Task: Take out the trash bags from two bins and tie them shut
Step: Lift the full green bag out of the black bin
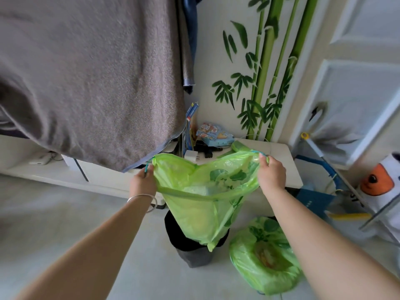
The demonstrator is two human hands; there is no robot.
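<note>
A translucent green trash bag [203, 204] hangs stretched wide between my hands, lifted almost out of a dark bin [192, 245] on the floor; only its bottom tip still dips inside the rim. My left hand [142, 182] grips the bag's left top edge and drawstring. My right hand [270, 174] grips the right top edge and its drawstring. White scraps and green leaves show through the plastic. A second green bag [264, 256] sits in the other bin at the lower right, its mouth spread open over rubbish.
A grey blanket [86, 79] hangs down at the upper left. A low white cabinet [279, 156] behind the bins carries booklets and a charger. A blue-handled mop or dustpan [320, 161] leans at the right by a white door.
</note>
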